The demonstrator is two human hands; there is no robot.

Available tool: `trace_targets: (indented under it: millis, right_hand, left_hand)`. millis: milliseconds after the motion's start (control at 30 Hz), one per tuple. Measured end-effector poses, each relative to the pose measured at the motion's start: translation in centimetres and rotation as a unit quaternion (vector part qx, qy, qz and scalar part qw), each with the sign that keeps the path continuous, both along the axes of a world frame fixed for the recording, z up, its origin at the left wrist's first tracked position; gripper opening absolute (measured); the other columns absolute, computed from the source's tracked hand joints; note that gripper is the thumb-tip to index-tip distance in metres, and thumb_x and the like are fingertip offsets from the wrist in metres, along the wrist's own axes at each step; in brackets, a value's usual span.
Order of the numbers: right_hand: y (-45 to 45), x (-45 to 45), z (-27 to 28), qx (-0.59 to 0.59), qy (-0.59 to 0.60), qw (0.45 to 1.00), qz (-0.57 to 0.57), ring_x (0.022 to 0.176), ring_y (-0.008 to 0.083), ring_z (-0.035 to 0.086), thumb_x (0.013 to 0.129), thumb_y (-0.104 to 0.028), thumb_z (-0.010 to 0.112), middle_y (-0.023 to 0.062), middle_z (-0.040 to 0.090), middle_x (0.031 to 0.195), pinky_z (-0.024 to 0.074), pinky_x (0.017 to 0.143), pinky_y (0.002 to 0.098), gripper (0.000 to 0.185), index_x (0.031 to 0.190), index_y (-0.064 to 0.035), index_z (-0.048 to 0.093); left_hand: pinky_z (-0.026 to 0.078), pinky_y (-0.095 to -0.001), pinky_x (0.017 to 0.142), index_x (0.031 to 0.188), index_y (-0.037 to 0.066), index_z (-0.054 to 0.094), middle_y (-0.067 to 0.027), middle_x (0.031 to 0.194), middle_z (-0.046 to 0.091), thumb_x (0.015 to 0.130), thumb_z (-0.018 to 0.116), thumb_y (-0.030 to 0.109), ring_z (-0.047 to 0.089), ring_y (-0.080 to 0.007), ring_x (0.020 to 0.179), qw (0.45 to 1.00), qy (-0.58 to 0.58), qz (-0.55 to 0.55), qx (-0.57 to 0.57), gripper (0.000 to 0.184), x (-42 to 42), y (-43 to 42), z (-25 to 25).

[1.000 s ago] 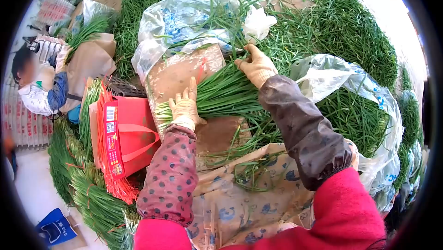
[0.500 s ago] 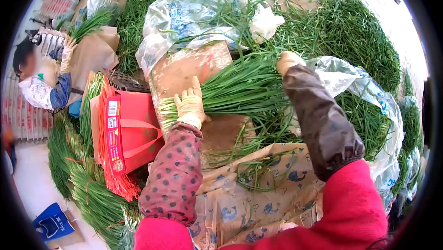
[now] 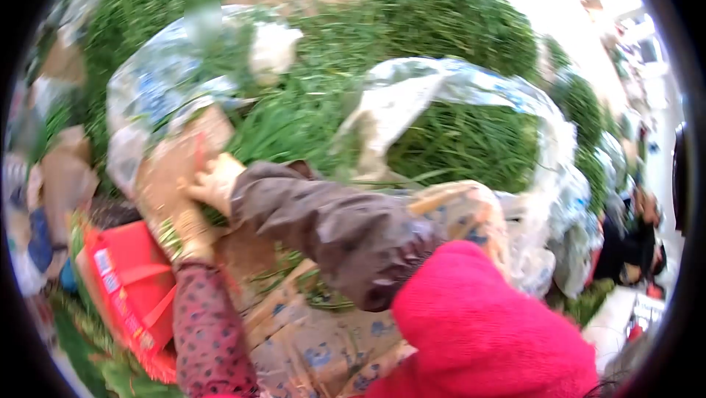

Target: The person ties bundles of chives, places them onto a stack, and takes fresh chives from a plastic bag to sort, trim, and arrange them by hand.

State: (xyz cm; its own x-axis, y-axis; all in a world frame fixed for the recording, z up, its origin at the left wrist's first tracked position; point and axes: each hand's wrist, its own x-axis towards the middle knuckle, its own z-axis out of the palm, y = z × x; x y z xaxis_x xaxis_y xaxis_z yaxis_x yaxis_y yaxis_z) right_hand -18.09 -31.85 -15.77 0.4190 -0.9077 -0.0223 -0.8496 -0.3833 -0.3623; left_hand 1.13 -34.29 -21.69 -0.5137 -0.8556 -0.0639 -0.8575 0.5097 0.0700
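A bunch of garlic chives [image 3: 276, 130] lies across a worn board [image 3: 158, 171], its pale stem ends toward the left. My left hand [image 3: 194, 232], in a cream glove and spotted sleeve, is closed over the stem end, though motion blurs its fingers. Just above it is my right hand [image 3: 219, 183], also gloved, with fingers apart and reaching left over the board. Near those fingertips lies a red tie strip [image 3: 200, 148]. My right forearm, in a dark sleeve cover, hides part of the bunch.
A red bag [image 3: 136, 280] with red strips stands left. Clear plastic bags [image 3: 158, 78] lie behind the board, and another plastic bag [image 3: 555, 148] holds loose greens at right. Patterned brown sheeting [image 3: 316, 346] covers the front. A large heap of greens [image 3: 456, 19] lies behind.
My right hand has come from the leafy end across to beside my left hand at the stems. The whole view has swung right, and my left hand stays at the stem end.
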Motion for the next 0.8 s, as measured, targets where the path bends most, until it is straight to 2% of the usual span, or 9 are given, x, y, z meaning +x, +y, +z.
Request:
trace_targets:
  millis: [67,167,233,300,433,533,633,700,800]
  right_hand:
    - [0.2,-1.6,0.0,0.048,0.076,0.996,-0.003,0.101,0.0249,0.061,0.083,-0.023,0.060,0.0050,0.065,0.107,0.0469,0.081,0.0388,0.045,0.128,-0.0192,0.054]
    - [0.6,-4.1,0.0,0.096,0.072,0.992,-0.049,0.103,0.0270,0.062,0.083,-0.022,0.061,0.0060,0.067,0.106,0.0504,0.081,0.0408,0.034,0.117,-0.0175,0.062]
    - [0.5,-6.0,-1.5,0.082,0.032,0.991,-0.096,0.085,0.0256,0.067,0.078,-0.019,0.061,0.0146,0.069,0.091,0.0548,0.072,0.0390,0.025,0.099,-0.0078,0.072]
    - [0.1,-9.4,-2.2,0.214,0.036,0.970,-0.110,0.086,0.0296,0.066,0.085,-0.022,0.060,0.0159,0.068,0.093,0.0528,0.076,0.0442,0.026,0.102,-0.0053,0.069]
    - [7.1,-22.4,6.4,0.359,0.191,0.889,-0.211,0.102,0.0274,0.064,0.089,-0.024,0.060,0.0133,0.065,0.115,0.0520,0.088,0.0416,0.036,0.122,-0.0103,0.062]
    - [15.8,-32.0,5.5,0.077,0.076,0.917,-0.385,0.116,0.0304,0.057,0.085,-0.018,0.059,0.0162,0.058,0.127,0.0465,0.099,0.0370,0.051,0.135,-0.0101,0.048]
    - [21.6,-33.6,10.4,0.142,0.124,0.842,-0.505,0.101,0.0317,0.063,0.087,-0.026,0.062,0.0162,0.064,0.111,0.0506,0.085,0.0397,0.040,0.123,-0.0103,0.055]
    - [26.0,-34.4,7.4,0.058,0.050,0.882,-0.464,0.096,0.0330,0.064,0.086,-0.029,0.061,0.0165,0.066,0.103,0.0519,0.082,0.0396,0.035,0.115,-0.0100,0.060]
    - [30.3,-30.7,5.6,0.094,-0.075,0.899,-0.422,0.095,0.0325,0.064,0.086,-0.026,0.060,0.0159,0.066,0.103,0.0520,0.082,0.0385,0.031,0.112,-0.0105,0.062]
  left_hand:
    - [0.029,-0.0395,0.106,0.152,0.012,-0.001,-0.0101,0.135,0.048,0.037,0.095,0.031,0.043,-0.0293,0.125,0.976,-0.036,0.125,0.176,0.151,-2.5,0.2,3.7]
    - [0.031,-0.0393,0.103,0.153,0.021,0.008,-0.0060,0.129,0.052,0.032,0.096,0.022,0.046,-0.0277,0.121,0.992,-0.031,0.057,0.106,0.150,-2.8,0.6,3.7]
    - [0.028,-0.0402,0.106,0.152,0.025,0.013,-0.0050,0.130,0.050,0.033,0.096,0.023,0.044,-0.0268,0.123,0.987,-0.066,0.067,0.127,0.145,-3.5,0.4,4.2]
    - [0.025,-0.0420,0.109,0.147,0.032,0.025,-0.0039,0.134,0.043,0.036,0.096,0.024,0.040,-0.0256,0.126,0.977,-0.104,0.098,0.158,0.132,-4.2,0.6,5.3]
    - [0.026,-0.0434,0.108,0.148,0.030,0.023,-0.0038,0.137,0.041,0.037,0.095,0.026,0.039,-0.0264,0.127,0.975,-0.128,0.097,0.155,0.133,-3.8,0.1,4.3]
    - [0.027,-0.0441,0.108,0.148,0.027,0.022,-0.0044,0.137,0.041,0.038,0.095,0.028,0.039,-0.0268,0.128,0.974,-0.153,0.092,0.139,0.132,-4.0,0.2,4.6]
    - [0.020,-0.0489,0.112,0.151,0.025,0.007,-0.0074,0.144,0.036,0.040,0.095,0.032,0.034,-0.0292,0.133,0.967,-0.187,0.090,0.145,0.142,-4.5,0.3,5.8]
    - [0.015,-0.0533,0.114,0.151,0.024,-0.011,-0.0098,0.153,0.026,0.041,0.095,0.033,0.026,-0.0304,0.139,0.962,-0.202,0.082,0.164,0.153,-4.6,0.1,6.4]
    - [0.018,-0.0544,0.113,0.151,0.023,-0.013,-0.0095,0.156,0.019,0.040,0.095,0.033,0.020,-0.0309,0.142,0.953,-0.249,0.075,0.155,0.155,-5.8,0.4,8.6]
